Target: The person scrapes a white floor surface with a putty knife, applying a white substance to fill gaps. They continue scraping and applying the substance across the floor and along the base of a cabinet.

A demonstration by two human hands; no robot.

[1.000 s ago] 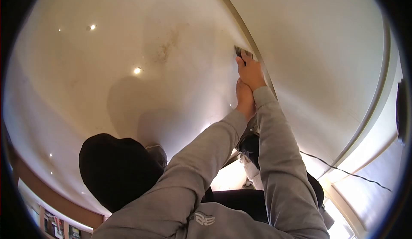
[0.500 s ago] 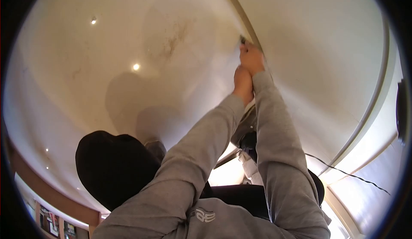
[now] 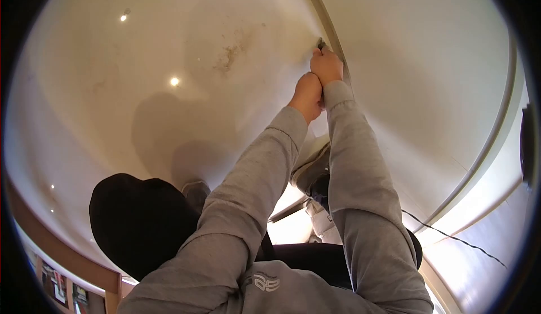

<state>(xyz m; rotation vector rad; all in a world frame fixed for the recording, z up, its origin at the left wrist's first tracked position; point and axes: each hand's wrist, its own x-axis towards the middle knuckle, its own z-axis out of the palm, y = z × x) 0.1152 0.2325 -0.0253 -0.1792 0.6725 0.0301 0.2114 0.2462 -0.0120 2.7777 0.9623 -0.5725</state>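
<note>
My right hand (image 3: 327, 66) is closed around a small dark tool (image 3: 321, 43), whose tip points away from me beside a raised brown strip (image 3: 322, 15). The tool's kind is hard to make out, since my fingers cover most of it. Just behind and to the left, my left hand (image 3: 307, 95) is curled shut against the right wrist. Whatever its fingers hold, if anything, is hidden. Under both hands lies a pale, glossy floor (image 3: 253, 88) with a brown smudge (image 3: 228, 57) to the left.
My black-clad knee (image 3: 138, 218) is bent at the lower left, with shoes (image 3: 309, 176) below me. A thin dark cable (image 3: 451, 236) crosses the lower right. Wooden shelving (image 3: 70, 294) stands at the bottom left. A dark object (image 3: 528, 145) sits at the right edge.
Both hands have shifted slightly left and away from me, the dark tool moving along the brown strip. The view has moved a little too, showing more of my shoe.
</note>
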